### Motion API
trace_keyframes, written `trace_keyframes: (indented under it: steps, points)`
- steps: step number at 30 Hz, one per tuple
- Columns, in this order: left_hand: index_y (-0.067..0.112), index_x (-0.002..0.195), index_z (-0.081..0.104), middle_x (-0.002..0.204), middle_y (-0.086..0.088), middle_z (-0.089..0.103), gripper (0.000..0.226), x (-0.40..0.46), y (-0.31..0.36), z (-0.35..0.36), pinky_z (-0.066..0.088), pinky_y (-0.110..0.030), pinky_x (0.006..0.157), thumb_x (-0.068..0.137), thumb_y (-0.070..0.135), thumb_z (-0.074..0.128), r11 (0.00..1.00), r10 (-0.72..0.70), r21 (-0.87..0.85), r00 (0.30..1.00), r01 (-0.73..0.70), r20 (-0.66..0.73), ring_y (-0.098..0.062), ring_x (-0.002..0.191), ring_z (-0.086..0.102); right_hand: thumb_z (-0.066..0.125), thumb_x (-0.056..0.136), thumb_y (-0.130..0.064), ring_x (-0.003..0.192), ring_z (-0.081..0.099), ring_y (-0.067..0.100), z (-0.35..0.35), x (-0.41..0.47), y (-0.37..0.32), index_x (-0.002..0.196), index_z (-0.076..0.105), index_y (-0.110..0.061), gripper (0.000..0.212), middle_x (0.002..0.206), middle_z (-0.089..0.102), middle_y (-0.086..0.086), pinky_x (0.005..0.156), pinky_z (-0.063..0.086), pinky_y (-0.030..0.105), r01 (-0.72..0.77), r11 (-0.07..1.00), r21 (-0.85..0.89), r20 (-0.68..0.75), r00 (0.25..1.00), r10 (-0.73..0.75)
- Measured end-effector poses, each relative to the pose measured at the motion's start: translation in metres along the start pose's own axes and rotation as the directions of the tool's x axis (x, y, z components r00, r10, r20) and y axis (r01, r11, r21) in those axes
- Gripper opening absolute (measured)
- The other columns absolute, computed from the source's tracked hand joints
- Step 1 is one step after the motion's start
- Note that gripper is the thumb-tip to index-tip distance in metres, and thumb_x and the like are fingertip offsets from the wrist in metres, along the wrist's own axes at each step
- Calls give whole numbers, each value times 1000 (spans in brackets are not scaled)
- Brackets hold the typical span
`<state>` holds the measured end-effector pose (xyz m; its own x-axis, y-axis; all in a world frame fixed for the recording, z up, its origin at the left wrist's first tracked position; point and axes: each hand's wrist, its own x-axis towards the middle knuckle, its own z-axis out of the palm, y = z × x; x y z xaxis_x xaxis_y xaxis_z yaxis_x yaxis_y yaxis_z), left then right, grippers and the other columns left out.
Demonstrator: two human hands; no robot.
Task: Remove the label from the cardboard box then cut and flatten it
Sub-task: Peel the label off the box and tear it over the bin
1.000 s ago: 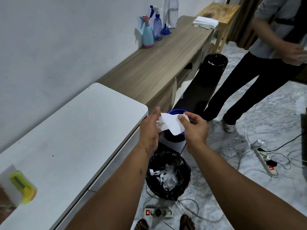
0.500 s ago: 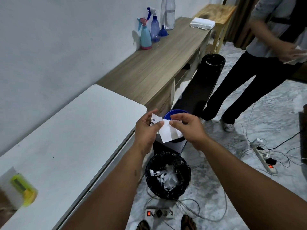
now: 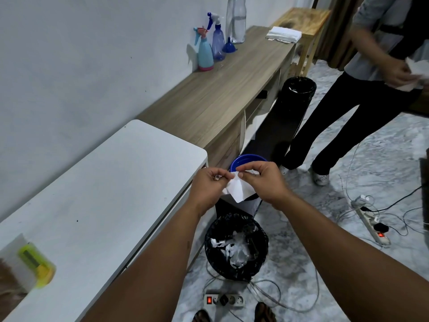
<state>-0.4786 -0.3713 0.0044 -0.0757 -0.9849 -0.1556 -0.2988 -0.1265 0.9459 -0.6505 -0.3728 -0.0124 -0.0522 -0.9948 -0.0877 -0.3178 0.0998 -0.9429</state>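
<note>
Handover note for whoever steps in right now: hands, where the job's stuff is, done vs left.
Left hand: pinches the left end of the label.
Right hand: pinches the label's top right edge; the white paper hangs crumpled between both hands.
Position: hands are above the floor, just beyond the black-lined bin, which already holds white scraps.
Cutter, yellow-green, lies on the white table at near left.
Cardboard box: only a blurred brown edge at the bottom-left corner could be it; cannot confirm.
Done: label looks off the box.
Left: bin the label, then cut and flatten the box.
</note>
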Motion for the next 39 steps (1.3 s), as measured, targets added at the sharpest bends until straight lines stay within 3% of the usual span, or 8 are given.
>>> trace_keyframes:
  steps: [5, 13, 17, 23, 27, 31, 35, 39]
  points:
    - [16, 99, 81, 73, 18, 65, 13, 2, 0, 0, 44, -7, 56, 92, 12, 70, 984, 93, 153, 996, -91, -7, 10, 62, 60, 75, 84, -24, 91, 67, 0, -4, 0, -3, 91, 76, -32, 10, 89, 74, -15, 88, 55, 30, 28, 994, -101, 14, 1000, -26]
    - [19, 98, 81, 73, 21, 66, 12, 4, -4, 1, 44, -10, 63, 87, 22, 78, 965, 105, 241, 994, -98, -15, 7, 65, 62, 71, 87, -27, 104, 60, 2, -4, 1, -7, 111, 73, -24, 25, 111, 70, -10, 83, 43, 17, 63, 957, -282, 45, 998, -52]
    - [17, 98, 81, 80, 14, 70, 11, 5, -4, 2, 45, -5, 69, 89, 18, 76, 959, 123, 259, 992, -112, -27, 9, 76, 64, 72, 87, -26, 97, 62, 3, -1, 3, -8, 97, 77, -22, 12, 97, 73, -10, 84, 46, 22, 52, 942, -333, 59, 998, -34]
    - [14, 94, 80, 78, 11, 67, 8, 8, 0, 6, 38, 2, 62, 91, 14, 72, 951, 103, 299, 991, -74, -82, 12, 68, 57, 67, 89, -22, 82, 67, 6, 5, 0, -6, 91, 75, -26, 10, 87, 74, -7, 70, 51, 22, 93, 937, -337, 8, 995, -96]
    - [19, 82, 74, 76, 9, 66, 12, 13, 5, 10, 40, -6, 59, 91, 12, 70, 968, 6, 248, 991, 26, -130, 4, 69, 59, 61, 91, -13, 75, 65, 5, 10, -4, -9, 88, 76, -25, 19, 79, 72, -9, 69, 54, 27, 255, 884, -393, 23, 963, -267]
    - [16, 83, 76, 78, 7, 69, 11, 14, 3, 13, 44, -12, 60, 90, 9, 69, 982, -76, 154, 979, 106, -191, 1, 71, 62, 61, 90, -11, 77, 63, 7, 12, -5, -14, 88, 75, -20, 16, 82, 71, -5, 71, 54, 32, 354, 833, -425, 27, 925, -380]
    - [19, 78, 73, 81, 6, 71, 15, 18, -3, 12, 54, -25, 67, 90, 10, 71, 982, -187, -6, 961, 189, -203, -12, 77, 67, 68, 88, -13, 78, 64, 2, 14, -6, -16, 92, 77, -19, 12, 86, 74, -7, 72, 54, 21, 341, 864, -370, -38, 924, -381]
    - [19, 81, 74, 80, 8, 69, 12, 21, -5, 12, 48, -23, 66, 91, 13, 71, 983, -180, -11, 951, 183, -250, -6, 75, 63, 70, 87, -18, 79, 63, -8, 16, -10, -16, 95, 78, -20, 11, 83, 69, -20, 73, 46, 6, 288, 912, -293, -63, 946, -319]
